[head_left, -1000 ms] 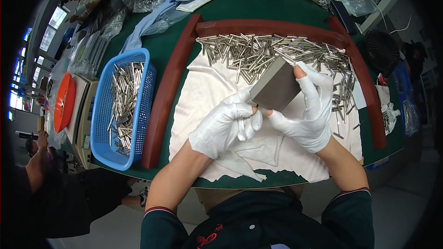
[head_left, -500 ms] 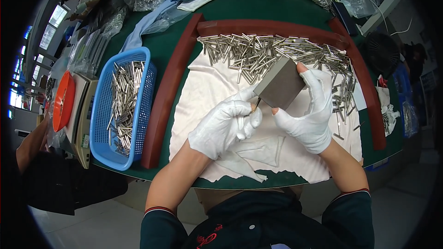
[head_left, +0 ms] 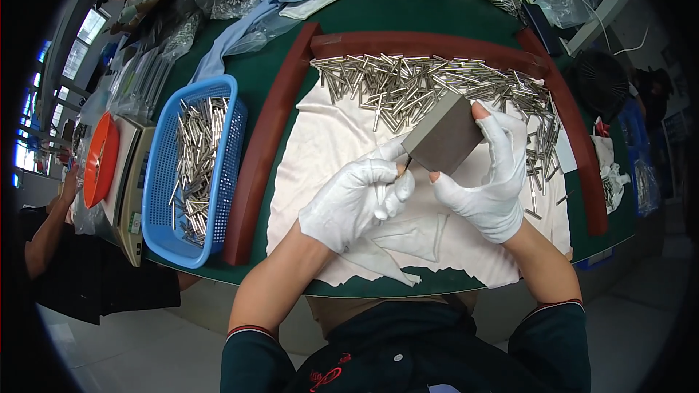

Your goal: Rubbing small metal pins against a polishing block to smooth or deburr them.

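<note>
Both my hands wear white gloves with bare fingertips. My right hand (head_left: 489,185) grips a flat grey rectangular block (head_left: 445,137) by its edges, thumb low and a fingertip at the far right side. Beside the block's near left corner, my left hand (head_left: 353,196) is closed in a pinch on a thin dark rod (head_left: 408,162); most of it is hidden by the fingers. The block is held tilted above a pale cloth (head_left: 309,153). Beyond it lies a heap of shiny metal pins (head_left: 397,91).
Reddish-brown bars (head_left: 266,153) frame the cloth on three sides. A blue basket (head_left: 154,204) of metal pins stands left, then a scale (head_left: 136,196) and an orange tray (head_left: 102,153). A white cloth scrap (head_left: 415,236) lies near me. Another person's arm (head_left: 47,240) is far left.
My hands and the block have barely shifted; the block is tilted slightly differently. At far left, the other person's arm and body have moved.
</note>
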`<state>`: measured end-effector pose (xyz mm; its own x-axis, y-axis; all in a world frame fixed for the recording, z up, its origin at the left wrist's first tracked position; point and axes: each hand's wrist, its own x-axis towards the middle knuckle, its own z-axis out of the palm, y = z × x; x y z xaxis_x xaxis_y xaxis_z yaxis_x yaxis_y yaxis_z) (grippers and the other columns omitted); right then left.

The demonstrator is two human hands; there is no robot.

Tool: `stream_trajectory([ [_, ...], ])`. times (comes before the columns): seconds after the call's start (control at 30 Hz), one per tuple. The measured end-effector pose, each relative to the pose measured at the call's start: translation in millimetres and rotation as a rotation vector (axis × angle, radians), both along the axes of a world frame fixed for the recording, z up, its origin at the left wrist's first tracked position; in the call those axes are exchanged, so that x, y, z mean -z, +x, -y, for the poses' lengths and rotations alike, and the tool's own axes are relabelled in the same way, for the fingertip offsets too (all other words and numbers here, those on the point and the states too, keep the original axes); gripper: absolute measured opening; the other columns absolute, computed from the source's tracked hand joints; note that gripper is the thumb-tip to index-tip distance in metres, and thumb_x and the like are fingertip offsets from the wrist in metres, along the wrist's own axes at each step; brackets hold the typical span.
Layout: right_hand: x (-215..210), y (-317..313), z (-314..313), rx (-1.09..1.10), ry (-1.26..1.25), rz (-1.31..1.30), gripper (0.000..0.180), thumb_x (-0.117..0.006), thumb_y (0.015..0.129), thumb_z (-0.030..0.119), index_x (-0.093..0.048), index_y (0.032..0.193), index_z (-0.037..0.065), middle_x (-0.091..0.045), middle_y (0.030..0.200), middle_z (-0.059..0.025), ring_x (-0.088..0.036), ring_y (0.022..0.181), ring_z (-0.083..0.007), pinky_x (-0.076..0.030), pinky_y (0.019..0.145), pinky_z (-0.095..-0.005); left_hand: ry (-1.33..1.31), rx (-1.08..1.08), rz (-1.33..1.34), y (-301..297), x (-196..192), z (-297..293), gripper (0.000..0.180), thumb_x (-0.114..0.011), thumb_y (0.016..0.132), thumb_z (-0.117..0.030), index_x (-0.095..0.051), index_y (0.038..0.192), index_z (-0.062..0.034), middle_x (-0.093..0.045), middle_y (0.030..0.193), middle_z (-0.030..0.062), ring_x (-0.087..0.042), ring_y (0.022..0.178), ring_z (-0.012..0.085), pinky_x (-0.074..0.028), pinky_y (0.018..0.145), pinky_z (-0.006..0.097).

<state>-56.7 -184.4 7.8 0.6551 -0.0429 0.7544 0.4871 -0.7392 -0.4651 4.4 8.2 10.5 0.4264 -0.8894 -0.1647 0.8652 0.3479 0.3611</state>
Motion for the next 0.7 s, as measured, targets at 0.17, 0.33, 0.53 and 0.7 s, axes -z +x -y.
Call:
stream_trajectory([
  [0.17,-3,3,0,0.028,-0.109,0.046,0.083,-0.081,0.052,0.017,-0.047,0.126,0.000,-0.049,0.113,-0.0132,-0.049,0.094,-0.0261,-0.042,0.080,-0.0362,0.238,0.037,-0.118,0,1,2,0.047,-0.041,0.086,0.001,-0.035,0.133,0.0008,-0.056,0.078,0.0109,-0.055,0.056,0.0122,-0.046,0.044,0.017],
  [0.33,-4,3,0,0.029,-0.101,0.026,0.085,-0.081,0.053,0.017,-0.046,0.128,0.001,-0.049,0.114,-0.0138,-0.049,0.096,-0.0260,-0.043,0.081,-0.0354,0.184,-0.025,0.032,-7,-13,9,0.049,-0.040,0.086,0.000,-0.033,0.134,0.0011,-0.056,0.079,0.0102,-0.053,0.052,0.0118,-0.046,0.044,0.016],
  [0.53,-6,1,0,0.008,-0.055,-0.065,0.086,-0.079,0.055,0.013,-0.042,0.131,-0.001,-0.045,0.113,-0.0127,-0.050,0.100,-0.0235,-0.044,0.084,-0.0337,-0.043,0.013,0.009,1,1,0,0.044,-0.044,0.086,-0.002,-0.038,0.130,0.0022,-0.059,0.077,0.0124,-0.055,0.053,0.0106,-0.043,0.043,0.018],
  [0.7,-6,1,0,0.002,-0.031,-0.057,0.084,-0.078,0.055,0.012,-0.043,0.130,-0.001,-0.045,0.112,-0.0123,-0.049,0.100,-0.0229,-0.043,0.086,-0.0333,0.049,0.039,0.032,1,0,-1,0.047,-0.043,0.086,-0.002,-0.036,0.132,0.0028,-0.058,0.076,0.0116,-0.055,0.053,0.0108,-0.044,0.043,0.018],
])
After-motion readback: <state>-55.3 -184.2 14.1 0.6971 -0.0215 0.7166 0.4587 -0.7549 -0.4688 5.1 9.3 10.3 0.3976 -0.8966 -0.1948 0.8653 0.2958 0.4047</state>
